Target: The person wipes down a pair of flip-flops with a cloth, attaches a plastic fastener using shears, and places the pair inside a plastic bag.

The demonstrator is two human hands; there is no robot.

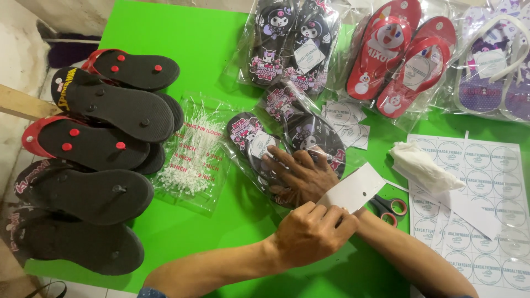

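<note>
R hand [302, 175] lies flat, fingers spread, palm down on a clear bag with a pair of black cartoon-print sandals [287, 144], pressing it to the green counter [182, 49]; it grips nothing. The arms cross: R forearm runs in from 5 o'clock, L forearm from 7 o'clock. L hand [310, 230], just at 6 o'clock of the R, is curled shut w/ knuckles up, pinching the near edge of a white card tag [353, 189] that has a small punched hole & slants up toward 2 o'clock, just beside the bag.

At 3 o'clock of the tag: red-handled scissors [391, 209], partly under the R forearm. Further at 3 o'clock: a wad of white paper [420, 165] on sheets of round stickers [488, 165]. A few loose cut stickers [345, 118] lie at 1 o'clock of the R hand.

At 9 o'clock of the R hand: clear packet of white plastic tag loops [193, 154]. Beyond it, at the counter's 9 o'clock edge, a stack of unbagged black sandals [105, 143], soles up, some w/ red trim.

Along 12 o'clock: another bagged black cartoon pair [292, 38], then a bagged red pair [400, 55], then a bagged purple-&-white pair [494, 60] at 2 o'clock.
</note>
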